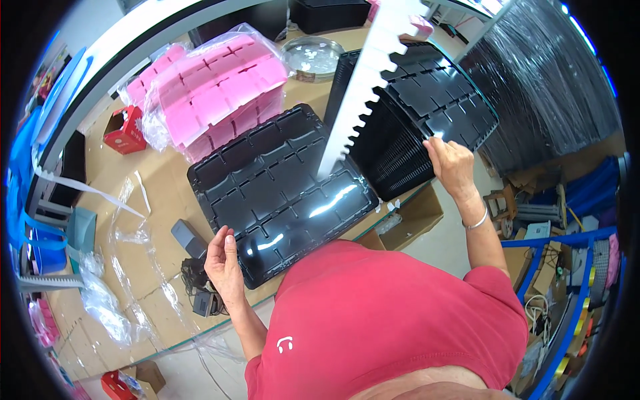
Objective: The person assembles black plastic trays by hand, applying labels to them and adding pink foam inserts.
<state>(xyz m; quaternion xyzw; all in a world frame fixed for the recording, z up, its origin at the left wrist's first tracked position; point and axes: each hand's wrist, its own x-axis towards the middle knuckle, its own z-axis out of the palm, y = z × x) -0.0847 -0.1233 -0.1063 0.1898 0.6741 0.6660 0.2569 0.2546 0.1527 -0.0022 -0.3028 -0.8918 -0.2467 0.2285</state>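
Observation:
A black plastic tray (267,190) with moulded slots lies at a slant on the table in front of me. My left hand (228,267) is at its near left corner, fingers stretched and thumb apart, beside or lightly touching the rim. To the right stands a tall stack of similar black trays (393,150). My right hand (453,167) is closed in a pinch at the near edge of the stack's top tray (433,93). A white toothed strip (363,87) hangs across the view and hides part of the trays.
Pink slotted sheets (220,93) in clear wrap stand behind the tray, with a round clear dish (312,57) nearby. A red box (125,130), a grey device (189,238) and plastic wrap (107,307) are on the left. Blue shelving (580,287) stands at right.

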